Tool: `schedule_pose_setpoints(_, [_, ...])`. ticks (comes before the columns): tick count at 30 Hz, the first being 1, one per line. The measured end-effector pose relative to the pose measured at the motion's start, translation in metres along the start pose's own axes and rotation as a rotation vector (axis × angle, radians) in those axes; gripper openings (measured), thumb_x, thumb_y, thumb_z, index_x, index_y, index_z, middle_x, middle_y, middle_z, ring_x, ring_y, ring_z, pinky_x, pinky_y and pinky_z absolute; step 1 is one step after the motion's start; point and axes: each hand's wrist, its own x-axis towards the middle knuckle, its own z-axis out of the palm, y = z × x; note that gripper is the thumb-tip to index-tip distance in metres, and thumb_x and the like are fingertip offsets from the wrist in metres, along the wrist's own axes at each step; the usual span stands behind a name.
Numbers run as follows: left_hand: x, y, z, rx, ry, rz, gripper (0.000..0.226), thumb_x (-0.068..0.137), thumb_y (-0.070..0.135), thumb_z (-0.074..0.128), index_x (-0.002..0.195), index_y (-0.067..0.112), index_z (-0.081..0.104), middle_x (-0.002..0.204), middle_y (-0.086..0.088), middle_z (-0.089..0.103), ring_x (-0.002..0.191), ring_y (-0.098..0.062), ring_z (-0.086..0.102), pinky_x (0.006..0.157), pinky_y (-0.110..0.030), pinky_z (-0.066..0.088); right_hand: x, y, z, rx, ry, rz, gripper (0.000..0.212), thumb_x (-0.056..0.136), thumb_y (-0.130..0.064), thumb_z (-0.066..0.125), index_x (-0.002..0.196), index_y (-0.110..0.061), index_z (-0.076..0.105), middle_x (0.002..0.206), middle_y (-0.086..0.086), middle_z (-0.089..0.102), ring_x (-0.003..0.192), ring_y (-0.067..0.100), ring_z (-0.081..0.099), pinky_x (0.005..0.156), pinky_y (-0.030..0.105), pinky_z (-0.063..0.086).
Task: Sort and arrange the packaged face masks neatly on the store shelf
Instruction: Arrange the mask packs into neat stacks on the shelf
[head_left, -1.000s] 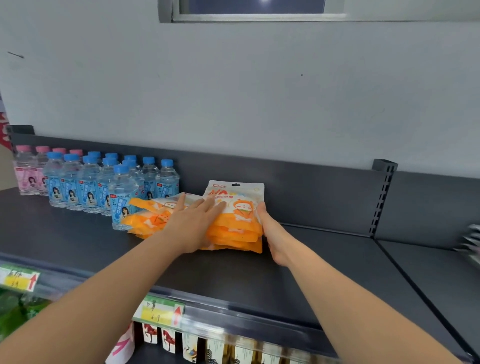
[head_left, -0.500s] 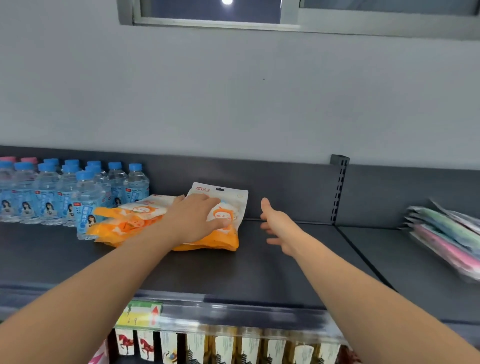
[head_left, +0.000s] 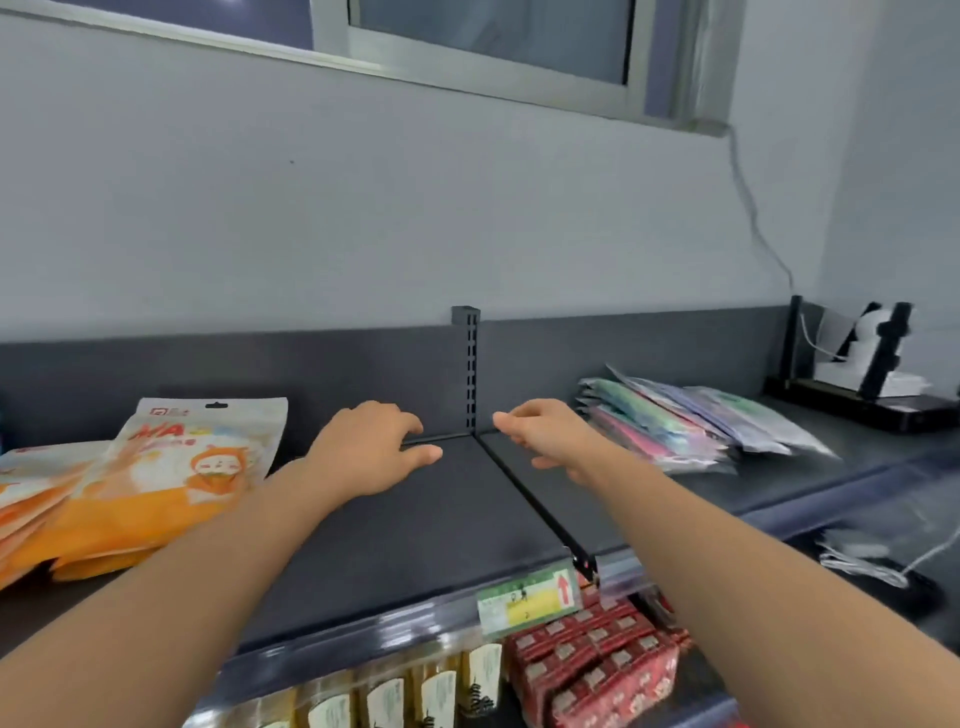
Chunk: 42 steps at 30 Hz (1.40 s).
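A stack of orange and white face mask packs (head_left: 130, 488) lies at the left of the dark shelf (head_left: 415, 530). A second pile of pastel pink, green and purple mask packs (head_left: 691, 426) lies on the shelf section to the right. My left hand (head_left: 369, 452) hovers over the bare shelf, to the right of the orange stack, fingers loosely curled and holding nothing. My right hand (head_left: 545, 436) is just past the shelf seam, left of the pastel pile, fingers relaxed and empty.
A slotted upright post (head_left: 467, 374) and a seam divide the two shelf sections. A black stand with white items (head_left: 867, 364) sits at the far right. Below the shelf's front edge are a price tag (head_left: 530, 597), red boxes (head_left: 597, 660) and yellow packages (head_left: 384, 691).
My left hand has lifted off the orange packs and moved right over the bare shelf. My right hand has moved right toward the pastel pile. The view has swung right, losing the water bottles.
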Motion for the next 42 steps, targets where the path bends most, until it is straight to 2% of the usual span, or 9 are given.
schedule_pose_setpoints(7, [0.059,0.109,0.010,-0.052,-0.011,0.136,0.049,0.093,0.057,0.045,0.129,0.025,0.057,0.119,0.002,0.061,0.116,-0.020,0.052,0.094,-0.038,0.046,-0.001,0.048,-0.112,-0.057,0.150,0.006,0.017,0.090,-0.033,0.066,0.095,-0.017,0.066,0.085,0.000,0.058,0.075,0.012,0.052,0.061,0.025,0.041])
schedule_pose_setpoints(10, [0.086,0.157,0.014,-0.036,-0.012,0.169,0.048,0.093,0.057,0.046,0.127,0.025,0.058,0.119,0.003,0.063,0.114,-0.020,0.055,0.092,-0.038,0.048,0.001,0.071,-0.161,-0.108,0.171,-0.001,0.020,0.091,-0.025,0.064,0.103,-0.010,0.068,0.088,0.001,0.060,0.080,0.014,0.053,0.064,0.026,0.044])
schedule_pose_setpoints(16, [0.135,0.241,0.022,-0.039,0.006,0.171,0.037,0.091,0.055,0.048,0.094,0.021,0.063,0.093,0.003,0.060,0.092,-0.020,0.057,0.077,-0.034,0.049,0.016,0.122,-0.250,-0.184,0.223,0.013,0.013,0.089,-0.023,0.067,0.096,-0.012,0.067,0.084,-0.002,0.059,0.073,0.014,0.052,0.068,0.028,0.044])
schedule_pose_setpoints(20, [0.162,0.287,0.026,-0.036,0.029,0.182,0.041,0.092,0.054,0.049,0.114,0.023,0.065,0.113,0.003,0.065,0.105,-0.020,0.059,0.083,-0.034,0.049,0.029,0.161,-0.296,-0.196,0.262,0.062,0.019,0.088,-0.026,0.068,0.099,-0.011,0.067,0.089,0.000,0.061,0.077,0.018,0.054,0.069,0.027,0.045])
schedule_pose_setpoints(24, [0.189,0.329,0.032,-0.027,0.053,0.228,0.034,0.092,0.049,0.049,0.110,0.025,0.066,0.106,0.004,0.066,0.098,-0.018,0.059,0.073,-0.030,0.046,0.047,0.198,-0.327,-0.178,0.264,0.148,0.032,0.088,-0.028,0.069,0.114,-0.011,0.065,0.114,0.003,0.064,0.101,0.019,0.057,0.081,0.027,0.044])
schedule_pose_setpoints(31, [0.247,0.389,0.051,0.039,0.034,0.354,0.043,0.094,0.051,0.047,0.127,0.027,0.059,0.123,0.001,0.061,0.118,-0.022,0.053,0.093,-0.038,0.046,0.078,0.245,-0.351,-0.097,0.214,0.280,0.060,0.092,-0.030,0.064,0.142,-0.005,0.042,0.136,0.009,0.051,0.108,0.022,0.052,0.082,0.026,0.038])
schedule_pose_setpoints(34, [0.273,0.406,0.059,0.040,0.013,0.391,0.041,0.096,0.048,0.046,0.128,0.026,0.059,0.125,-0.001,0.060,0.119,-0.023,0.052,0.095,-0.037,0.044,0.094,0.252,-0.358,-0.139,0.198,0.340,0.062,0.086,-0.033,0.071,0.135,-0.005,0.045,0.114,0.009,0.059,0.080,0.018,0.050,0.054,0.024,0.035])
schedule_pose_setpoints(37, [0.301,0.417,0.064,0.006,-0.005,0.419,0.037,0.098,0.041,0.044,0.128,0.025,0.059,0.125,-0.001,0.060,0.118,-0.023,0.052,0.095,-0.038,0.044,0.113,0.249,-0.364,-0.192,0.147,0.363,0.045,0.077,-0.027,0.081,0.107,-0.011,0.050,0.071,0.002,0.050,0.051,0.013,0.041,0.037,0.019,0.027])
schedule_pose_setpoints(42, [0.340,0.427,0.075,-0.141,-0.115,0.478,0.036,0.101,0.022,0.036,0.130,0.025,0.056,0.129,0.004,0.061,0.118,-0.022,0.055,0.098,-0.041,0.044,0.139,0.232,-0.361,-0.050,-0.011,0.192,0.034,0.084,-0.022,0.074,0.114,-0.014,0.062,0.064,0.001,0.051,0.050,0.011,0.040,0.043,0.021,0.027])
